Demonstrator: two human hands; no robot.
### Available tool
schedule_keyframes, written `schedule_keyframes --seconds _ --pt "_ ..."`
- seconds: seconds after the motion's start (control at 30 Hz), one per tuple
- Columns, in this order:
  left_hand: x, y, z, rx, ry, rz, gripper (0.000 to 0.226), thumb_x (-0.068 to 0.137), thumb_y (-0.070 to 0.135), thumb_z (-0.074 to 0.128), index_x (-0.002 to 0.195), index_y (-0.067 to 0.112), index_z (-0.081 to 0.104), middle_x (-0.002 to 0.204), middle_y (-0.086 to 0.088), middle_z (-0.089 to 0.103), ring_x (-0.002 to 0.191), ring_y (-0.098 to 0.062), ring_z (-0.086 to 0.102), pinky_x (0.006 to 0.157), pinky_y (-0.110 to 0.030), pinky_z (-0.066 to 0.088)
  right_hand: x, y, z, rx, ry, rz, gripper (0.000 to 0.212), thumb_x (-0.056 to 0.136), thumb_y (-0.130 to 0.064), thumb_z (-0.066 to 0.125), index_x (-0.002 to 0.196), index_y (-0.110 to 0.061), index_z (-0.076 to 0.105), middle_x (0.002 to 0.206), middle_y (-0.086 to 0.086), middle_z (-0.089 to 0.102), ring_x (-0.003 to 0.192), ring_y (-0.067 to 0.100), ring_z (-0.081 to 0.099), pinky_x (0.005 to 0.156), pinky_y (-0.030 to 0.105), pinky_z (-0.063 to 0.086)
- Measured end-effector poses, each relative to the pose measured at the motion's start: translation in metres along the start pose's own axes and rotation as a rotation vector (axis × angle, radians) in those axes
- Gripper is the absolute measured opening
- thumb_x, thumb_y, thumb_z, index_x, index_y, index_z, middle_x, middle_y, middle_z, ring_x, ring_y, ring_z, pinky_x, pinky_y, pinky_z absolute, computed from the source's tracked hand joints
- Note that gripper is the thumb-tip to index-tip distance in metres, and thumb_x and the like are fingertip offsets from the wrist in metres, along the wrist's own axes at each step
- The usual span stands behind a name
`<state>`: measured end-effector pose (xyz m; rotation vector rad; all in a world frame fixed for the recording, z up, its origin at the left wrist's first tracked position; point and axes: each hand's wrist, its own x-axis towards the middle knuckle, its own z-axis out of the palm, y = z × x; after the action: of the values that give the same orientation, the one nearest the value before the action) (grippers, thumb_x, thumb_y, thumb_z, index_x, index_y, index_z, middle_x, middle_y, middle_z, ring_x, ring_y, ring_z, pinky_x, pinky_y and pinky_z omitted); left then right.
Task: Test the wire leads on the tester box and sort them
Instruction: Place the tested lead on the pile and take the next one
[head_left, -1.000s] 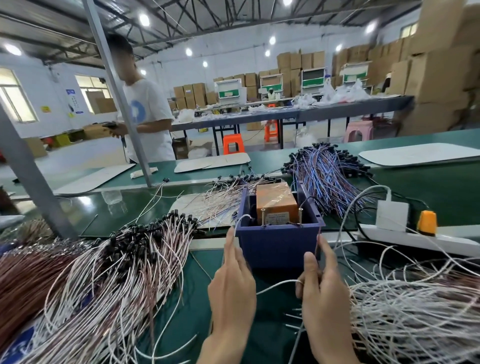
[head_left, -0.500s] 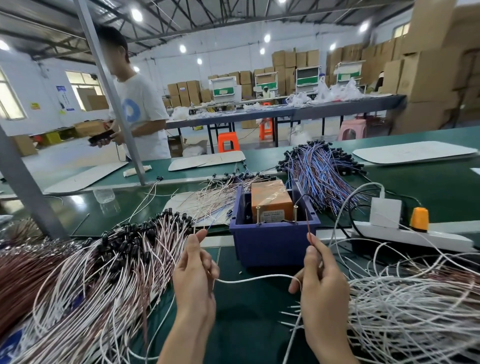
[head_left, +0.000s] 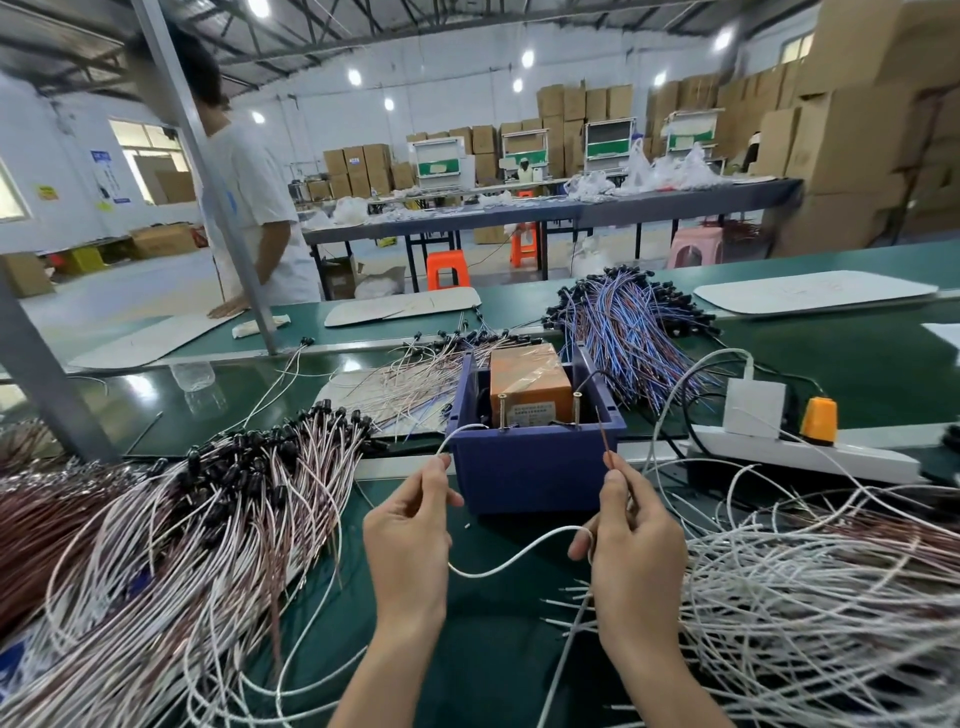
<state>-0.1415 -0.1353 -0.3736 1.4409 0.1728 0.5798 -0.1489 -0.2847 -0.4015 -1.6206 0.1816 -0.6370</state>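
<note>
Head view: the left hand (head_left: 410, 530) pinches the white end of one wire lead (head_left: 511, 558) in its fingers, and the right hand (head_left: 634, 551) pinches the brown end, the middle sagging in a loop between them over the green worktop (head_left: 498, 649). Just beyond the fingers stands the blue tester box (head_left: 535, 467) with two upright metal pins (head_left: 503, 410); whether either wire end touches a pin I cannot tell. Heaped leads (head_left: 208, 519) lie left of the left fingers, and white leads (head_left: 805, 597) right of the right.
</note>
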Motion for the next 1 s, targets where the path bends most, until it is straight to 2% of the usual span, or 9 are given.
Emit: schedule_keyframes --seconds 0.1,0.2,0.37,0.53,0.87,1.0 --pt "-0.0012 0.0020 0.0011 -0.030 -0.007 -0.026 0.030 0.097 0.026 0.063 0.073 0.033 0.080 0.057 0.005 0.058 0.047 -0.013 0.034 0.040 -0.017 0.029 -0.0003 -0.0011 -0.0002 0.006 0.001 0.003 0.021 0.106 -0.035 0.042 0.121 -0.047 0.049 0.053 0.003 0.065 0.038 0.003 0.048 0.051 0.022 0.040" --pt "-0.0007 0.0032 0.0020 -0.051 -0.019 -0.022 0.020 0.097 0.028 0.062 0.090 0.028 0.081 0.060 0.005 0.061 0.049 -0.012 0.038 0.042 -0.016 0.035 -0.0003 -0.0014 -0.0008 0.018 -0.007 0.006 0.024 0.106 -0.034 0.042 0.126 -0.043 0.052 0.052 0.003 0.064 0.038 0.003 0.048 0.049 0.017 0.037" --pt "-0.0026 0.0034 0.0047 -0.041 -0.061 -0.023 0.022 0.097 0.029 0.062 0.086 0.031 0.082 0.058 0.005 0.059 0.047 -0.007 0.041 0.043 -0.017 0.039 0.0006 -0.0020 -0.0001 0.040 -0.033 0.026 0.030 0.106 -0.034 0.043 0.132 -0.032 0.059 0.050 0.004 0.063 0.039 0.003 0.049 0.047 0.015 0.039" --pt "-0.0007 0.0008 0.0051 -0.030 -0.056 -0.033 0.026 0.097 0.029 0.062 0.082 0.036 0.081 0.058 0.005 0.059 0.048 -0.006 0.042 0.044 -0.017 0.040 -0.0005 -0.0024 0.0009 0.074 -0.069 0.055 0.028 0.106 -0.035 0.044 0.130 -0.036 0.058 0.050 0.007 0.062 0.040 0.004 0.049 0.057 0.026 0.039" --pt "0.0026 -0.0004 0.0035 -0.040 -0.080 -0.073 0.025 0.097 0.028 0.062 0.083 0.036 0.081 0.059 0.006 0.060 0.049 -0.006 0.043 0.045 -0.016 0.041 -0.0018 -0.0031 0.0016 0.008 -0.059 0.017 0.032 0.105 -0.037 0.042 0.131 -0.033 0.061 0.049 0.002 0.063 0.047 0.005 0.057 0.069 0.031 0.044" --pt "0.0030 -0.0014 0.0033 -0.043 -0.080 -0.068 0.025 0.097 0.028 0.062 0.083 0.034 0.082 0.059 0.005 0.060 0.049 -0.007 0.043 0.045 -0.016 0.041 -0.0018 -0.0037 0.0013 0.010 -0.059 0.021 0.031 0.106 -0.036 0.042 0.130 -0.033 0.061 0.049 0.003 0.063 0.047 0.005 0.056 0.069 0.031 0.043"
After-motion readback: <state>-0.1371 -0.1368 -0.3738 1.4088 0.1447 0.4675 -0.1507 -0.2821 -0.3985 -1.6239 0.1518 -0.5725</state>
